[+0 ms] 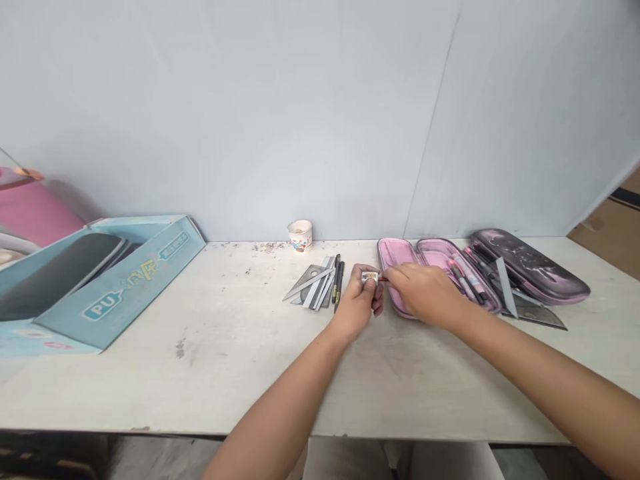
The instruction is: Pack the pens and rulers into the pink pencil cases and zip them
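Observation:
My left hand point(356, 297) is closed around a small white pencil sharpener point(370, 275) with a metal plate on top. From the right, my right hand point(425, 290) pinches a thin dark-red pencil point(383, 279) whose end meets the sharpener; most of it is hidden by my fingers. Left of my left hand lie black pencils point(338, 277) and a pile of rulers with a set square point(315, 287). An opened pink pencil case point(397, 250), with pens point(465, 280) in one half, lies behind and beside my right hand.
A paper cup point(301, 235) stands by the wall amid dark shavings point(267, 247). At left is a light blue box point(145, 280) with a dark case point(65, 270) inside. A second, black pencil case point(530, 267) with a set square point(537, 313) lies at right. The table's front edge runs below my arms.

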A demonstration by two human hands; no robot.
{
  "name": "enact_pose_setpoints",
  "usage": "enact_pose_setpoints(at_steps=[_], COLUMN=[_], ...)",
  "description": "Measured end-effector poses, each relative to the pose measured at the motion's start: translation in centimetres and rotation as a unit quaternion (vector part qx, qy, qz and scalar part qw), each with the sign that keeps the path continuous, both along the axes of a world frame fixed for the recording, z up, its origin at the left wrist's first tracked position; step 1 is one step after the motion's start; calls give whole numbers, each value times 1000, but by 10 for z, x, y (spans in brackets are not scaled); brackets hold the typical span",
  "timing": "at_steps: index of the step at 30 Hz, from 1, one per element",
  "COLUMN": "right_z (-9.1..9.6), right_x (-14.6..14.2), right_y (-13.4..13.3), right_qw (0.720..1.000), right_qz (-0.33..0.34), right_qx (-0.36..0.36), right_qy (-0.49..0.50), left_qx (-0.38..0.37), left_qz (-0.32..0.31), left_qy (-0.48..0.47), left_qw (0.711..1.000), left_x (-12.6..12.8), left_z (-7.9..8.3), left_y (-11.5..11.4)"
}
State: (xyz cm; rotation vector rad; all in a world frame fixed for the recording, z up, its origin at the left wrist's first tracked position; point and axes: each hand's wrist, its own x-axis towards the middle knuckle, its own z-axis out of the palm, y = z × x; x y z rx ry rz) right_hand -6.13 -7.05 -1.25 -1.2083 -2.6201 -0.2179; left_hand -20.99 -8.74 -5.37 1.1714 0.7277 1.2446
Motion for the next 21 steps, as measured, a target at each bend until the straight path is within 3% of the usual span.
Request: enact_pose_setpoints(at_steps=[3,7,13,21], right_z=[-8,-23,-42,-49], right_x=[4,17,18,9], right_y=[2,10,10,-5], right_qw=[995,962,886,906], right_qz=[-13,-3,-66,-55], right_qx=[-73,-187,-187,-163], right_qy=[63,197,419,387], left_qx=[23,38,-1,-58], left_qz=[-4,26,76,13], left_qy=[52,102,-7,-89], left_qw=[998,994,997,994], left_x=[-1,-2,-3,5], left_z=[-3,-5,2,3], left_y=[-1,2,3,-4])
